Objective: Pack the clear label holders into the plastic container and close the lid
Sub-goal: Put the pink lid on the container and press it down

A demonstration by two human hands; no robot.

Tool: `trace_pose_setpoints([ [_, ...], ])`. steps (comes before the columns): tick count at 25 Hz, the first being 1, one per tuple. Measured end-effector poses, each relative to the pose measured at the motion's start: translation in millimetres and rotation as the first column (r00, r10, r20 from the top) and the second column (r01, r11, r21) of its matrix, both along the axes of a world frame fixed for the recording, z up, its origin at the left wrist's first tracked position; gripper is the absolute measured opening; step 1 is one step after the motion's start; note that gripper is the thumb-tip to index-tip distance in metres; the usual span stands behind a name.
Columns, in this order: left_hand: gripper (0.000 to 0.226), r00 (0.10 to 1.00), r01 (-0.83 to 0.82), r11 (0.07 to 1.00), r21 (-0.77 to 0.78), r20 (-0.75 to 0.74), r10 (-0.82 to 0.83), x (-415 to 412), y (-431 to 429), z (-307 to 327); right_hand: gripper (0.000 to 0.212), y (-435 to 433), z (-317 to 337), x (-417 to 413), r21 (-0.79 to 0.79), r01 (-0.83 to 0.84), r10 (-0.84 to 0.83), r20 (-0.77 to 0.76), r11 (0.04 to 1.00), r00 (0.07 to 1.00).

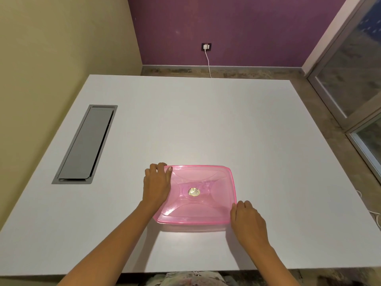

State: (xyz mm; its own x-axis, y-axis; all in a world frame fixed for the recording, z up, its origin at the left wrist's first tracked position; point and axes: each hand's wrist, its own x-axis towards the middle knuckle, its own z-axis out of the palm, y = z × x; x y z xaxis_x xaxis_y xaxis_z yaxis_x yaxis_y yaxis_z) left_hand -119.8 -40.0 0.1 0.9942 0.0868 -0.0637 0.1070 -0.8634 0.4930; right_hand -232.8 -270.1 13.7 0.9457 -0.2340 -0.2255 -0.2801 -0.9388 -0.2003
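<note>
A pink see-through plastic container [218, 182] stands on the white table [206, 120], near its front edge. Its pink lid [198, 209] lies flat on top, with a round gold sticker [194, 192] at the middle. My left hand [156, 184] rests on the lid's far left corner, thumb on the lid and fingers curled over the rim. My right hand [246, 218] presses against the near right corner, fingers bent at the rim. No clear label holders can be made out; whatever is inside is blurred by the pink plastic.
A grey cable hatch [85, 144] is set into the table at the left. A wall socket [206, 47] with a white charger and cable sits on the purple back wall. A glass door [354, 83] stands at the right. White cable lies by the table's right edge.
</note>
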Motion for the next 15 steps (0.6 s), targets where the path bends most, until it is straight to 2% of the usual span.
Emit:
trace_pose_setpoints([
  [2,0.036,1.0,0.0,0.999,-0.037,-0.014,0.0,-3,0,0,0.026,3,0,7,0.089,0.033,-0.038,0.063,0.995,0.997],
  [5,0.035,0.999,-0.013,0.997,-0.074,-0.033,0.01,-2,-3,4,0.038,8,3,38,0.264,0.086,-0.103,0.051,0.961,0.993],
  [8,0.035,0.999,-0.015,0.996,-0.088,-0.037,0.011,-2,-3,5,0.04,12,1,81,0.392,0.169,-0.211,0.065,0.904,0.975],
  [12,0.034,1.0,-0.011,0.995,-0.097,-0.029,0.008,-3,-3,5,0.034,20,-6,119,0.382,0.194,-0.259,0.125,0.904,0.958],
  [15,0.032,1.0,-0.014,0.994,-0.109,-0.022,0.012,-2,-3,5,0.035,19,-11,132,0.374,0.226,-0.285,0.109,0.899,0.952],
])
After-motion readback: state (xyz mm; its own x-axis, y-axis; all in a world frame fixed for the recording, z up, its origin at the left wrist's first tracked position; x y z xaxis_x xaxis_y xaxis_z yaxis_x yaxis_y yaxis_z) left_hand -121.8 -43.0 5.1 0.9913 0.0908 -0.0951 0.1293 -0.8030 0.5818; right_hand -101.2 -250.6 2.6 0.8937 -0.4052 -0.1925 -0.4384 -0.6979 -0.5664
